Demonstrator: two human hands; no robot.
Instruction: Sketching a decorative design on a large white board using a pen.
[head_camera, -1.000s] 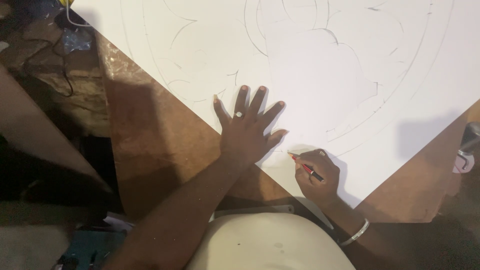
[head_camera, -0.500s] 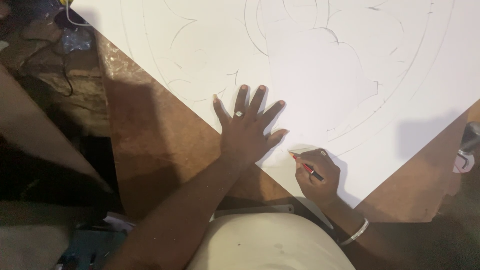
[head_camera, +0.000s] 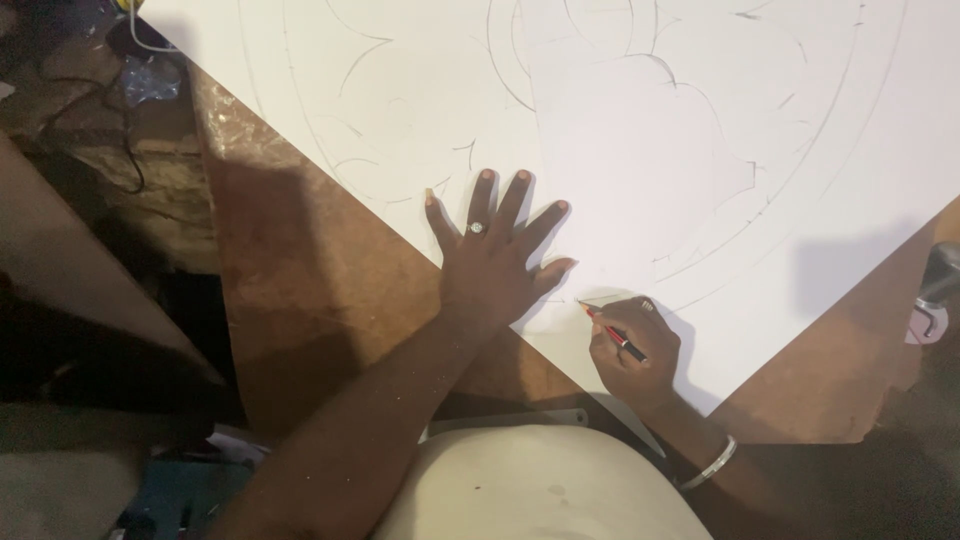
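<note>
A large white sheet (head_camera: 640, 150) with faint curved pencil lines lies across a brown board (head_camera: 310, 290). My left hand (head_camera: 495, 260), wearing a ring, presses flat on the sheet near its lower corner edge, fingers spread. My right hand (head_camera: 635, 350), with a silver bangle on the wrist, grips a red pencil (head_camera: 612, 330). The pencil tip touches the sheet just right of my left thumb.
Dark cables and a crumpled clear wrapper (head_camera: 150, 78) lie on the rough surface at the upper left. A metal-handled object (head_camera: 935, 295) sits at the right edge. My pale-clothed lap (head_camera: 530, 490) fills the bottom centre.
</note>
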